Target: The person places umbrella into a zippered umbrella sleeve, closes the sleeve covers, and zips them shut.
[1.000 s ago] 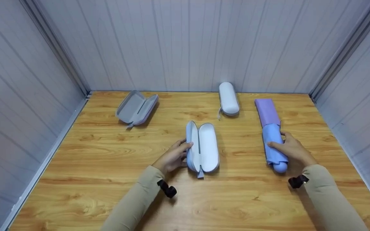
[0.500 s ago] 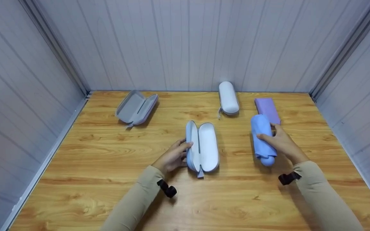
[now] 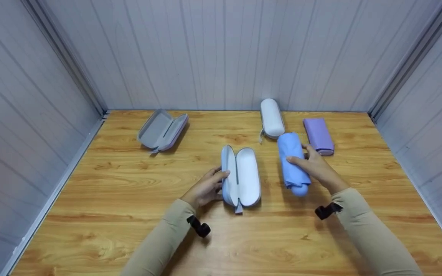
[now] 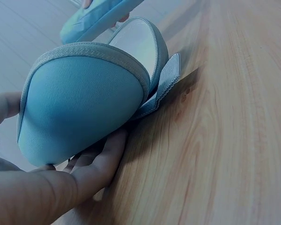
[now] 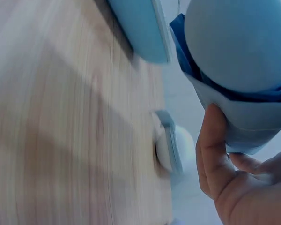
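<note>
A light blue zip case (image 3: 248, 177) with a white lining lies unfolded at the middle of the table. My left hand (image 3: 205, 187) grips its left half, thumb over the rim and fingers beneath, as the left wrist view shows too. My right hand (image 3: 318, 167) holds a folded blue umbrella (image 3: 293, 160) off the table, to the right of the case. The umbrella's rounded handle end (image 5: 239, 42) points toward me, and its cloth is wrapped around the shaft. Fingers behind the umbrella are partly hidden in the head view.
A closed white case (image 3: 272, 118) stands near the back wall, just beyond the umbrella. A folded purple umbrella (image 3: 319, 134) lies at the back right. An unfolded grey-lined purple case (image 3: 163, 130) rests at the back left. Panel walls enclose the wooden table (image 3: 102, 199).
My right hand has lifted the blue umbrella away from the purple one and carried it left toward the light blue case. The left hand and its case have stayed in place.
</note>
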`<state>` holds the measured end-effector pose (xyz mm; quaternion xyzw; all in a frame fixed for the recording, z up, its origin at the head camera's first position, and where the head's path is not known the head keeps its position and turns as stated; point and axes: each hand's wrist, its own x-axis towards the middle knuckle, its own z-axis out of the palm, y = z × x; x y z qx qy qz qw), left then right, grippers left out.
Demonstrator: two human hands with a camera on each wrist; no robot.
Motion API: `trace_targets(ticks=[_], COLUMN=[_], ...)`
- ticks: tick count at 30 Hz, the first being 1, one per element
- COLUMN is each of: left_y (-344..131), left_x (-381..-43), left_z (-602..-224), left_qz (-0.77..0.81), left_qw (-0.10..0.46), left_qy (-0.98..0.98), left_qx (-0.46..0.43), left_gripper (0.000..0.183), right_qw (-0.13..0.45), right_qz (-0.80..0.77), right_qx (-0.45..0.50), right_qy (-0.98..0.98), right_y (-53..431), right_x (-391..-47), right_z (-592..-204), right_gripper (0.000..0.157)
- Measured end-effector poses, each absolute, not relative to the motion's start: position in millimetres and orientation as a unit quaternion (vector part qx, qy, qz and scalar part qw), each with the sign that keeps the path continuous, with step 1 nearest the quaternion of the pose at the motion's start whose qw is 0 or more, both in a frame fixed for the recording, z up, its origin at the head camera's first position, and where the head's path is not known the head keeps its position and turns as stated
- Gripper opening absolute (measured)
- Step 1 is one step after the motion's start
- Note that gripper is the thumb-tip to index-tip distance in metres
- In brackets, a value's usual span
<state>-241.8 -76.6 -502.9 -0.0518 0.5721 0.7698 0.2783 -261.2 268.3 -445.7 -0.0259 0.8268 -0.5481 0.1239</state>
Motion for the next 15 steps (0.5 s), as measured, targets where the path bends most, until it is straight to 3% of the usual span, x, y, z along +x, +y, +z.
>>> trace_targets(ticks=[15], left_y=[-77], left_x=[-241], left_z=[-503], left_qz=[0.772], left_qw=[0.275], left_qy=[0.572], left_qx=[-0.045], left_gripper=[0.076], right_qw=[0.158], right_qz=[-0.596], right_qx=[-0.071], right_qy=[0.784], right_y=[196], right_x=[-261], right_z=[-453], right_gripper=[0.090])
